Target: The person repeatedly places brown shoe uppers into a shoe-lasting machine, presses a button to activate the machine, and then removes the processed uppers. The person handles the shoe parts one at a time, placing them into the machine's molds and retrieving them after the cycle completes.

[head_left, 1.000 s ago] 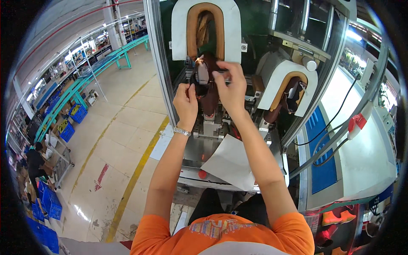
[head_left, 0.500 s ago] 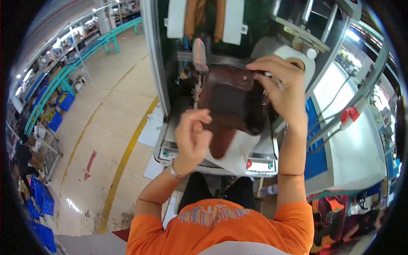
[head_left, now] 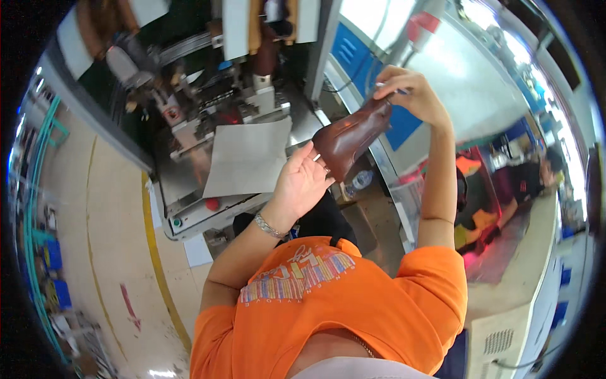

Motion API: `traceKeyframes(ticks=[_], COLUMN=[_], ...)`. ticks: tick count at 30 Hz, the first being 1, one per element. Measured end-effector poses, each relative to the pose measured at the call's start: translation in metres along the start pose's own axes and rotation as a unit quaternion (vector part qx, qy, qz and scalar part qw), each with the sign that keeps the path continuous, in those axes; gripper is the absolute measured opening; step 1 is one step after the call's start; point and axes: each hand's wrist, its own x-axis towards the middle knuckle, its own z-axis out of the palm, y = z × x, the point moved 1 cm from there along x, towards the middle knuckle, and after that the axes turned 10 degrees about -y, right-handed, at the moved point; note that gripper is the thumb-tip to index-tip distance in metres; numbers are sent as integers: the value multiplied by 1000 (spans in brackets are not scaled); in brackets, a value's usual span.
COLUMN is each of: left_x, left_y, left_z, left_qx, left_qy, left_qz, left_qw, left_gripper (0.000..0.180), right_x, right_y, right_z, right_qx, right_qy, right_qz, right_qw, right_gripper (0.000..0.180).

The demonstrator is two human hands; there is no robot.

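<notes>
A dark brown leather shoe upper (head_left: 353, 136) hangs tilted between my two hands, to the right of the machine. My right hand (head_left: 413, 95) pinches its narrow upper end. Lower down, my left hand (head_left: 300, 182) is turned palm up, its fingers curled against the wide end and partly hidden by the leather. On the machine bed (head_left: 180, 183) lies a pale grey sheet (head_left: 247, 155), left of my left hand. Metal clamp parts (head_left: 189, 129) of the machine stand behind the sheet.
A red button (head_left: 212, 204) and a green button (head_left: 177, 222) sit on the machine's front edge. A plastic bottle (head_left: 360, 182) is beyond the shoe upper. At the right, a person (head_left: 527, 180) reaches toward orange pieces (head_left: 483, 221). A yellow floor line (head_left: 158, 252) runs at left.
The shoe upper has come off the machine and moved right, held in both hands. My view has turned right. The grey sheet now shows uncovered on the bed.
</notes>
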Motion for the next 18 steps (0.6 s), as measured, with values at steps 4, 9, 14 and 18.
traceKeyframes(ticks=[4, 9, 14, 18], left_x=[14, 28, 35, 38], left_y=[-34, -53, -66, -76], left_z=[-8, -19, -28, -37], left_qx=[-6, -50, -52, -21], left_qy=[-22, 37, 56, 89], left_qz=[-77, -117, -139, -123], left_qw=[997, 991, 987, 988], left_gripper=[41, 33, 29, 26], right_x=[-24, -36, -48, -56], right_y=[34, 52, 70, 74], right_z=[-5, -6, -8, -9], right_qx=[129, 173, 186, 200], right_qy=[17, 12, 15, 23], right_qz=[-5, -12, -6, -11], right_qw=[992, 985, 982, 980], right_gripper=[28, 28, 29, 30])
